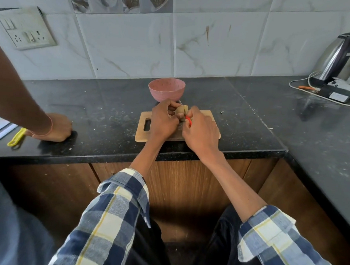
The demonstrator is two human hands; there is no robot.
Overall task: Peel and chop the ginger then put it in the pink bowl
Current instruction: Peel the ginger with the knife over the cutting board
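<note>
A black counter [109, 115] carries a wooden board [205, 121] at its near edge, with the pink bowl [167, 89] just beyond it. Above the board, the left hand [163, 120] grips the ginger [181, 112]. The right hand [201, 131] grips a red-handled knife [188, 119] against it.

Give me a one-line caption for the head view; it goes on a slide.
Left hand holds ginger over the cutting board; right hand grips a red-handled knife, pink bowl behind.
</note>
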